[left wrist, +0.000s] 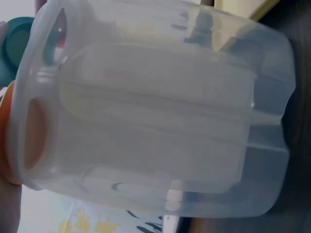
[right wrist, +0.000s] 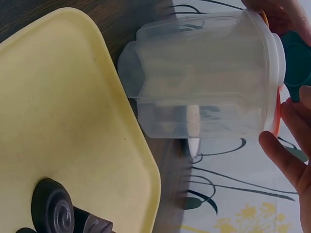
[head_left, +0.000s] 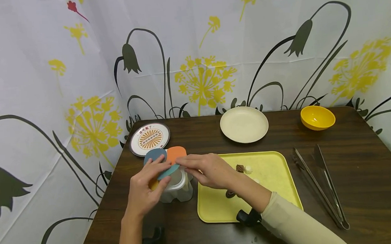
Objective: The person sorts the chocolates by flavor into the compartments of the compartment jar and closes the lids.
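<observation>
A translucent plastic container with several coloured flip lids stands at the tray's left side. Its teal lid is tilted up, while the blue lid and orange lid lie at the back. My left hand pinches the teal lid between thumb and fingers, partly covering the yellow lid. From the other side, the fairly straight fingers of my right hand touch the teal lid's edge. In the right wrist view, the right thumb is by the container's rim.
A yellow tray bears a dark round chocolate, a brown square one and a white piece. Metal tongs lie at its right. Behind are a patterned plate, a cream plate and a yellow bowl.
</observation>
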Tool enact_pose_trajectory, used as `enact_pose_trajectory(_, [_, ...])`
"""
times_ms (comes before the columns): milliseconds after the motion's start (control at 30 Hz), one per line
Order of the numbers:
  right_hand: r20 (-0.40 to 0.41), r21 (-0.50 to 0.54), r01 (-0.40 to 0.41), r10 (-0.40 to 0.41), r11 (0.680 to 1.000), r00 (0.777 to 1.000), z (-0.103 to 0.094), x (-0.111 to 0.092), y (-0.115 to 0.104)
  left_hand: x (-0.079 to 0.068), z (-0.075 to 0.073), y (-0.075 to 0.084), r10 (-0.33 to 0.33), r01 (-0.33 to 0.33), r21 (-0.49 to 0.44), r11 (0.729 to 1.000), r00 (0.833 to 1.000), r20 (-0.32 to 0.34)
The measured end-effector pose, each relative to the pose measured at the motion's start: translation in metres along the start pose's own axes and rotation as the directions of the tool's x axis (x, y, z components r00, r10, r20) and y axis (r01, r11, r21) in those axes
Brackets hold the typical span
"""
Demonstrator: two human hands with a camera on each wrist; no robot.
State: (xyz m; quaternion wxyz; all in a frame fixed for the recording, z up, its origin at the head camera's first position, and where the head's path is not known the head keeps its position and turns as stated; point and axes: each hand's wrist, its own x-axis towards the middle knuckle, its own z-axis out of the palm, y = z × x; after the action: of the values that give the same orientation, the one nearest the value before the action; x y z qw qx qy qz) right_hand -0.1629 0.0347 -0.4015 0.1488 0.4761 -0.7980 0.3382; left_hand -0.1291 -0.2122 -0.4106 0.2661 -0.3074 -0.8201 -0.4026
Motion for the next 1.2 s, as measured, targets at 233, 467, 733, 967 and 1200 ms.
enact_pose_trajectory(233, [0.027, 0.073, -0.051, 0.049, 0.996, 0.998, 0.000, -0.003, 0.001, -0.001, 0.006, 0.000, 0.010, -0.007, 0.057, 0.998, 0.999, -0.052])
enact_pose_trajectory(467, [0.035, 0.118, -0.101, 0.097, 0.988, 0.995, -0.003, -0.004, -0.002, -0.001, 0.008, 0.008, -0.011, 0.015, 0.154, 0.988, 0.999, -0.032])
enact_pose_trajectory(733, [0.033, 0.148, -0.110, 0.106, 0.983, 0.994, -0.002, -0.006, -0.003, 0.003, 0.007, 0.011, 0.001, 0.002, 0.198, 0.980, 1.000, -0.018])
enact_pose_trajectory(967, [0.005, 0.171, -0.089, 0.089, 0.981, 0.996, -0.001, -0.011, -0.001, 0.002, 0.009, 0.007, 0.014, -0.005, 0.171, 0.985, 0.999, -0.051])
enact_pose_trajectory(1200, [0.063, 0.187, -0.188, 0.179, 0.964, 0.982, -0.013, -0.028, 0.001, 0.003, 0.011, 0.005, 0.024, -0.013, 0.176, 0.984, 0.998, -0.060])
